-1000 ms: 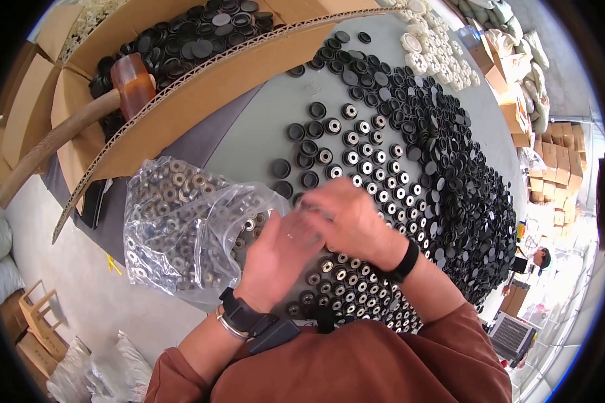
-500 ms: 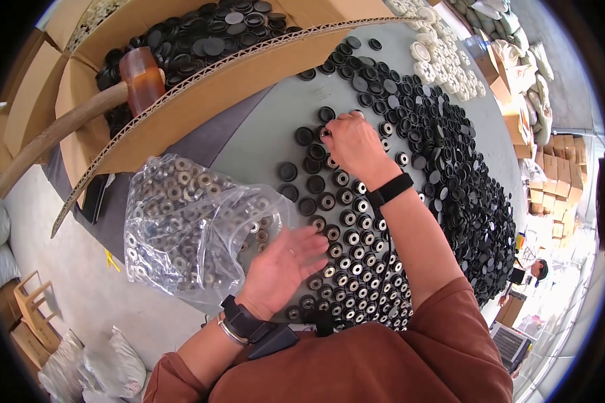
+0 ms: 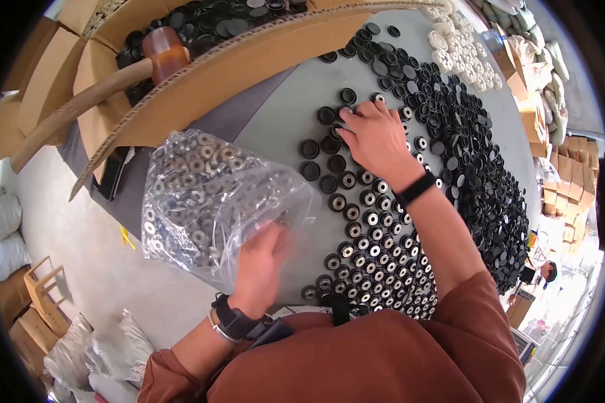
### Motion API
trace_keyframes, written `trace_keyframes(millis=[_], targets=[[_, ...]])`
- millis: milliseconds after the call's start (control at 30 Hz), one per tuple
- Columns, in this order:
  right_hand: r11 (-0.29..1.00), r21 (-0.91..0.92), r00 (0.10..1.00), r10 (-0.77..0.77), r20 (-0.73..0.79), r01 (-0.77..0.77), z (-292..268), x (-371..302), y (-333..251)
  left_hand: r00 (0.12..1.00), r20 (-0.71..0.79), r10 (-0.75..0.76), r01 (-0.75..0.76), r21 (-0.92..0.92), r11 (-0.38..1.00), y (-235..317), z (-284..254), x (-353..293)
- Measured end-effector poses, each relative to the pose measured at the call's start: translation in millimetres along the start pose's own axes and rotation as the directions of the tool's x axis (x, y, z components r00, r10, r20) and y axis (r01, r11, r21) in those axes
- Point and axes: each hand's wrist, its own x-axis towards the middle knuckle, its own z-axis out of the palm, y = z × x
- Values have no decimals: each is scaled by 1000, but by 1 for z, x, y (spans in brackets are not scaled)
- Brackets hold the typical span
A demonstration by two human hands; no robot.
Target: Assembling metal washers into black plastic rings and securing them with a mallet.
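Tabletop (image 3: 289, 117) in grey, spread wide with small parts, apparently to give one flat field within arm's reach. Along the upper left, a cardboard box (image 3: 249, 67) with a bowed flap toward the table and black caps (image 3: 215, 25) inside, likely set at the edge to leave the middle free for loose parts. On the right, a broad pile of loose caps (image 3: 480, 181), perhaps heaped there as a ready supply. Nearer, on the left, a clear plastic bag (image 3: 212, 208) full of metal bearings (image 3: 195, 162), mouth turned toward the table's middle, presumably for easy dipping. In the box, handle out over the corner, a mallet (image 3: 107, 89) with an amber-brown head, seemingly parked clear of the rows.

At the bag's mouth, the left hand (image 3: 261, 258), blurred; cannot tell from the blur if pinching a bearing or merely touching plastic. Over the far end of the rows, the right hand (image 3: 383, 142), palm down, fingers bent and somewhat apart, tips among the caps; cannot tell if pinching or only pressing.

Nearer than that hand, rows of bearing-filled caps (image 3: 375, 250), ring faces upward, probably to keep each centre in sight. Left of the fingertips, several empty-looking caps (image 3: 308, 148), apart from the big pile, perhaps for short reach.
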Motion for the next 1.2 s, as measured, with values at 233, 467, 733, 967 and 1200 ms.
trace_keyframes(millis=[233,467,733,967,1200], targets=[[591,782,964,-31,265,-196,-19,-73,-116,978,-195,-74,49,-129,990,-12,-19,-11],[775,539,937,198,288,-329,18,-58,-139,938,-291,187,-211,-52,976,-27,-8,12],[673,546,841,226,491,-499,22,-42,-137,966,-256,47,-107,-227,968,-13,5,25],[549,723,906,309,291,-419,9,-49,-142,944,-185,273,-303,-157,940,-29,-1,44],[575,795,979,64,196,-196,-23,-67,-145,999,42,21,4,-518,855,-9,5,45]])
